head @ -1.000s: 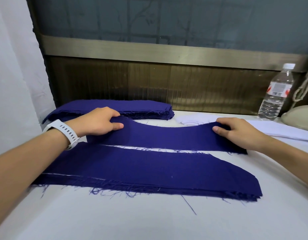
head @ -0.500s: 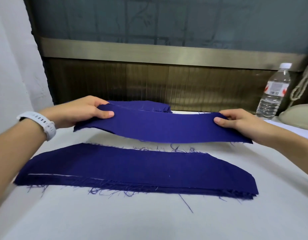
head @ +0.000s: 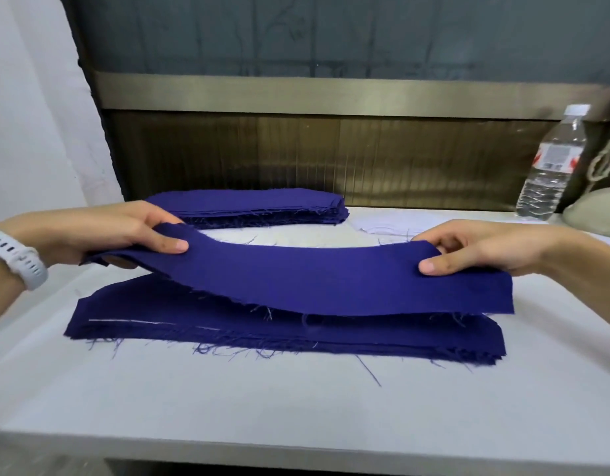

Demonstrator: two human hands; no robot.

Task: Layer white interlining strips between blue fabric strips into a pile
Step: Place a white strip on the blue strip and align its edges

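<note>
Blue strip point(head: 314, 276) up in the air, long and curved, held at both ends. Sags a little in the middle. Frayed threads along the near edge.

Left hand point(head: 118, 231) at the left end. Thumb point(head: 169, 243) flat on top of the cloth, other fingers curled under it, pinching the end between them. White watch point(head: 18, 257) on that wrist.

Right hand point(head: 478, 249) at the right end. Thumb point(head: 434, 266) on top, fingers tucked under, clamped on the cloth the same way.

Just below, a pile point(head: 193, 321) of the same blue pieces, flat on the white table point(head: 228, 413), toward the front. Thin white line showing along its near left edge. Loose blue threads sticking out in front. Clear gap between the held piece and the pile on the left side; on the right, too close to tell if touching.

Farther back, by the wall, a second blue stack point(head: 262, 206), neat and flat, well apart from the near pile. To its right, white strips point(head: 386, 226) lying flat on the table, partly hidden behind the right hand.

At the far right, a clear water bottle point(head: 547, 166) with a white cap, standing upright. Beside it a tan lump point(head: 595, 214), cut off by the edge, with a rope point(head: 605, 156) hanging above.
</note>
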